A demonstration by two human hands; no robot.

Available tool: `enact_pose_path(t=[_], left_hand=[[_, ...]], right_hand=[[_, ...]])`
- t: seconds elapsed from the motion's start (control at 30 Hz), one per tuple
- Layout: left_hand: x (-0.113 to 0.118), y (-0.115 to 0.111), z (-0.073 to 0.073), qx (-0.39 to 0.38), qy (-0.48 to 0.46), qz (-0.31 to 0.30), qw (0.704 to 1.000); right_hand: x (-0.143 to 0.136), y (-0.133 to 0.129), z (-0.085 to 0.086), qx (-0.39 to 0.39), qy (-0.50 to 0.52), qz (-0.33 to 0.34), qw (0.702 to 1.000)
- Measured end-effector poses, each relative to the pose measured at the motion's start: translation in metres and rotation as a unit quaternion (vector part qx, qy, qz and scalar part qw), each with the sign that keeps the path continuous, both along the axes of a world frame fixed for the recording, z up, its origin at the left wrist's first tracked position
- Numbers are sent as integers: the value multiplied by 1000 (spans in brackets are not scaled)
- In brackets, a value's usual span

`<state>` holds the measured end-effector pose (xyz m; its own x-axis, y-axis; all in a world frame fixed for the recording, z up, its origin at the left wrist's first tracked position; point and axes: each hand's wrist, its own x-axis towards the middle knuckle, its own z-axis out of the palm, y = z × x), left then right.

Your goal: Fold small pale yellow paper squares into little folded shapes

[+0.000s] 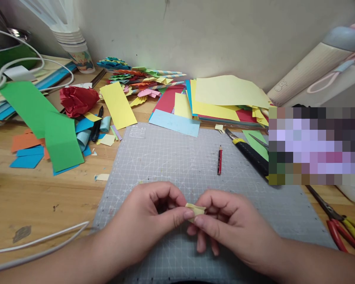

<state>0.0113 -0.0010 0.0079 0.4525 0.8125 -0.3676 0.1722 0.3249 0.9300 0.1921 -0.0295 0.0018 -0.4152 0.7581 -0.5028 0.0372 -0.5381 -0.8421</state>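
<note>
A small piece of pale yellow paper (pixel 198 210), apparently folded, is pinched between both hands above the grey cutting mat (pixel 171 161). My left hand (pixel 156 213) grips its left end between thumb and fingers. On the right end, my right hand (pixel 230 219) presses with the thumb, and its lower fingers hang curled beneath. Much of the paper is covered by the thumbs. Beyond the hands, a short red and black pencil (pixel 219 161) lies on the mat.
A utility knife (pixel 250 154) and red-and-yellow-handled scissors (pixel 337 225) lie on the right. Coloured paper sheets (pixel 221 92) are stacked at the back. On the left are green paper strips (pixel 63 138), crumpled red paper (pixel 78 100), a black marker (pixel 97 124) and a white cable (pixel 41 246).
</note>
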Motion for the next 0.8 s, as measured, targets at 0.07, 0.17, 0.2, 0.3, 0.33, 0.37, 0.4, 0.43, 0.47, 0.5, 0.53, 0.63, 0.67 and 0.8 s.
enact_pose_path(t=[0.07, 0.17, 0.2, 0.3, 0.33, 0.37, 0.4, 0.43, 0.47, 0.5, 0.53, 0.63, 0.67, 0.8], left_hand=[[0, 0, 0, 12, 4, -7, 1000], [-1, 0, -1, 20, 0, -13, 1000], [-2, 0, -1, 19, -4, -16, 1000], [-2, -2, 0, 10, -8, -25, 1000], [-3, -2, 0, 7, -7, -27, 1000], [-3, -3, 0, 5, -4, -29, 1000], [-3, -3, 0, 3, -2, -30, 1000], [-3, -3, -1, 3, -2, -30, 1000], [-3, -3, -1, 2, -2, -31, 1000], [-3, -3, -1, 2, -1, -32, 999], [-3, -3, -1, 5, 0, -31, 1000], [-2, -2, -1, 19, 4, -24, 1000], [-2, -2, -1, 23, 5, -21, 1000], [-1, -2, 0, 28, 0, -22, 999]], right_hand=[[-1, 0, -1, 2, 0, -4, 1000], [0, -1, -1, 8, -7, 6, 1000], [0, -1, -1, 12, -11, 11, 1000], [1, -1, 1, 22, -21, 30, 999], [1, -1, 1, 25, -24, 35, 999], [1, -1, 1, 27, -28, 38, 999], [1, 0, 1, 28, -31, 39, 998], [1, 0, 1, 28, -33, 40, 998], [1, -1, 1, 28, -36, 37, 998], [1, -1, 1, 26, -39, 35, 998], [1, -1, 0, 23, -42, 32, 998], [1, -1, 0, 23, -44, 24, 998], [1, -1, 0, 23, -43, 21, 999], [2, -2, 1, 27, -43, 18, 999]])
